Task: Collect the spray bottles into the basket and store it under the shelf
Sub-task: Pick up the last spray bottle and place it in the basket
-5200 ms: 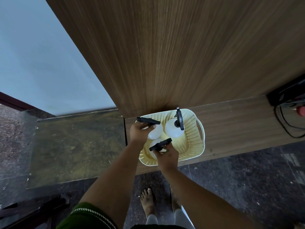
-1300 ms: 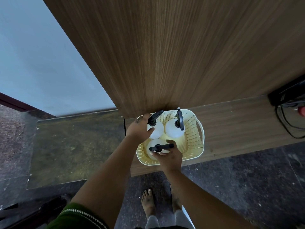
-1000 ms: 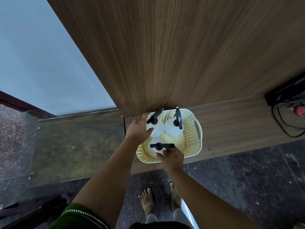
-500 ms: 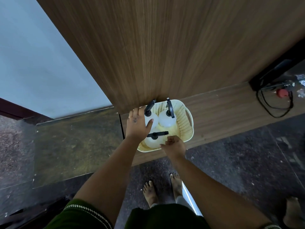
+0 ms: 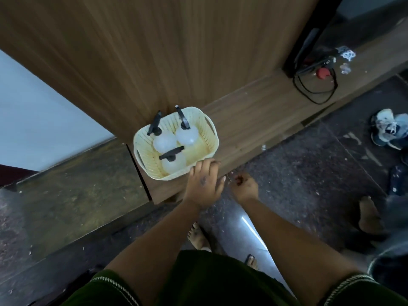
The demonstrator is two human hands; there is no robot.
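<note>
A cream perforated basket [image 5: 210, 131] stands on the low wooden ledge [image 5: 260, 111] against the tall wooden panel [image 5: 176, 51]. Three white spray bottles with black trigger heads stand upright inside it: one at the back left [image 5: 163, 141], one at the back right [image 5: 187, 134], one at the front [image 5: 174, 163]. My left hand [image 5: 203, 184] is open, fingers spread, with its fingertips at the basket's near right corner. My right hand [image 5: 244, 186] hangs apart from the basket over the ledge's front edge, fingers loosely curled and holding nothing.
A black cable loop [image 5: 315, 89] and a red-capped item [image 5: 322, 72] lie on the ledge at the right. Shoes [image 5: 388, 129] sit on the dark floor, and another person's bare foot [image 5: 368, 215] stands at the right. A greenish stone slab [image 5: 66, 191] adjoins the ledge on the left.
Both hands have let go of the bottles and basket and pulled back toward me and to the right. The view has swung right, showing more floor and the shoes.
</note>
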